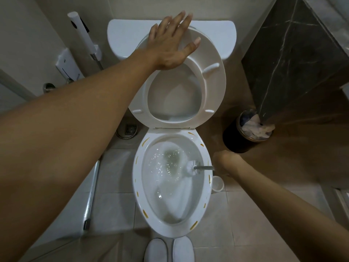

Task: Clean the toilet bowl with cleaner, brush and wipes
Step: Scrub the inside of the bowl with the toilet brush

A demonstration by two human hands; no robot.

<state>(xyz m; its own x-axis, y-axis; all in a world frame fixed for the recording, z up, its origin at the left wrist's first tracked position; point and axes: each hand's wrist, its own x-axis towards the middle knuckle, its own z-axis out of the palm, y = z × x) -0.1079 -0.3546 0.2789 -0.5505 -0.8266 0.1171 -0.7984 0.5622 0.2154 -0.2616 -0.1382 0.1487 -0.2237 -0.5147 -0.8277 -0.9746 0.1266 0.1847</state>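
Brush [189, 166] head sits in swirling bowl [204, 205] water; right hand [225, 162] grips its handle, fingers hidden. Left hand [170, 44], fingers spread, steadies raised seat [215, 86]. Scrub under the stained rim.

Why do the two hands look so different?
The left hand is flat with fingers spread, pressing on the raised toilet seat; the right hand is curled round the brush handle. The left reaches up high; the right stays low beside the bowl. Both are bare.
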